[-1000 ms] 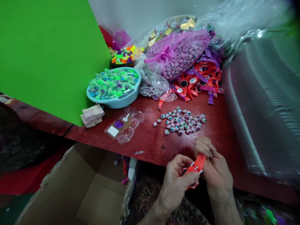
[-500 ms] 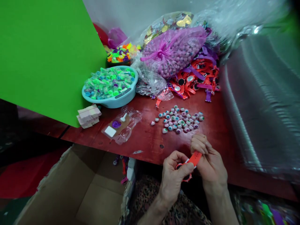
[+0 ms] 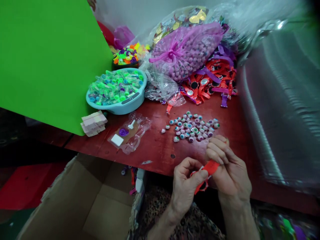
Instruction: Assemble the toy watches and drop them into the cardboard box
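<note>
An orange toy watch strap (image 3: 208, 169) is held between both hands at the near edge of the red table (image 3: 155, 150). My left hand (image 3: 185, 186) is closed on its round face end. My right hand (image 3: 228, 170) pinches the strap end with curled fingers. Just beyond my right hand lies a loose cluster of small eyeball-like beads (image 3: 192, 127).
A blue bowl (image 3: 117, 103) of green and blue capsules, a clear blister tray (image 3: 130, 133), pale pink pads (image 3: 93, 123), a pink mesh bag (image 3: 185, 53), a pile of orange and purple straps (image 3: 212, 83), clear plastic sheeting (image 3: 280, 110) at right, an open cardboard box (image 3: 82, 203) below.
My right hand has lifted slightly and its fingers have shifted along the strap toward the beads. The view has tilted a little.
</note>
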### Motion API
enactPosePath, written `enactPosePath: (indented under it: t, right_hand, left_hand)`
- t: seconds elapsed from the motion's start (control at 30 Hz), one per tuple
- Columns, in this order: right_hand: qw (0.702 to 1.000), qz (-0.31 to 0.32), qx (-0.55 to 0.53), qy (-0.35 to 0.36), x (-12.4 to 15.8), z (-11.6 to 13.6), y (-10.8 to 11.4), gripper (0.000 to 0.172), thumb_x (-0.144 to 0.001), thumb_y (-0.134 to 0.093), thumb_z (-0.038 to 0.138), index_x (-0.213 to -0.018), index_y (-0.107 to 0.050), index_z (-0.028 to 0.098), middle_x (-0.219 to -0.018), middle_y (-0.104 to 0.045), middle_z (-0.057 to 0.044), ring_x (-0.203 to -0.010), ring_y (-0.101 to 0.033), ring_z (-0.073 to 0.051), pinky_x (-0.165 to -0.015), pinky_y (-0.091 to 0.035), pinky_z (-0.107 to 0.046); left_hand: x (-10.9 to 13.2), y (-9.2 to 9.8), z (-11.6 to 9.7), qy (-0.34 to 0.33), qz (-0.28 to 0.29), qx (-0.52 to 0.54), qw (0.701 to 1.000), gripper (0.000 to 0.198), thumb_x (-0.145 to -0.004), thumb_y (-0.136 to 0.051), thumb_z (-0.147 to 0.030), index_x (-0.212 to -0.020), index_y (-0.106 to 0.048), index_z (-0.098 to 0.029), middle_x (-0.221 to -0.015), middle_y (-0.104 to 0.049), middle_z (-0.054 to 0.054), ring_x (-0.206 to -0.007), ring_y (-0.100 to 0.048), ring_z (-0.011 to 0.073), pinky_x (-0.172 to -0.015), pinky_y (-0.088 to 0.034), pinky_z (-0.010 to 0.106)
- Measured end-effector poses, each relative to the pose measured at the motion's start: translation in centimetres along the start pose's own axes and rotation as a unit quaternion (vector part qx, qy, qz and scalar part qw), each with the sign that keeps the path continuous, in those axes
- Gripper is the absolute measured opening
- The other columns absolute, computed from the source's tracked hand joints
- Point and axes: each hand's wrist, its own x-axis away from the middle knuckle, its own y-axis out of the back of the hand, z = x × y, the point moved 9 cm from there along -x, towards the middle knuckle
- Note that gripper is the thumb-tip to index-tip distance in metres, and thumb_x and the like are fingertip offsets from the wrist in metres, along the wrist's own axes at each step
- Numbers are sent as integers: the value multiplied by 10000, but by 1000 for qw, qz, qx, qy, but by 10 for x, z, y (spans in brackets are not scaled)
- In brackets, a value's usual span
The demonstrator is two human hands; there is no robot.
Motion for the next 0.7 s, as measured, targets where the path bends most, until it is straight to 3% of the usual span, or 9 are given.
enactPosePath:
  t: [0.23,0.53,0.7]
  right_hand:
    - [998,30,54,3,-4,-8,-20,296,-717,-458,-93,-785,-399,189,-582,-349,96,-464,-407,-37,-457,-419,-139]
    - [999,-36,24,-29,-17,-15,3,339,-695,-434,-112,-794,-356,203,-581,-337,105,-446,-390,-21,-444,-384,-95]
    - [993,-22,113,27,-15,-12,0,251,-716,-494,-61,-792,-438,172,-596,-359,89,-460,-366,-30,-460,-407,-119]
  left_hand:
    - [-4,-5,-9,10,10,88,996,206,-616,-747,-278,-672,-612,-134,-578,-538,-32,-472,-441,60,-486,-354,194]
    - [-5,-3,-2,43,-4,159,986,194,-583,-754,-213,-643,-587,-134,-568,-558,-31,-450,-486,72,-473,-399,200]
    - [-11,7,-5,10,-9,112,994,203,-609,-792,-231,-690,-633,-134,-597,-551,-31,-499,-461,62,-502,-373,183]
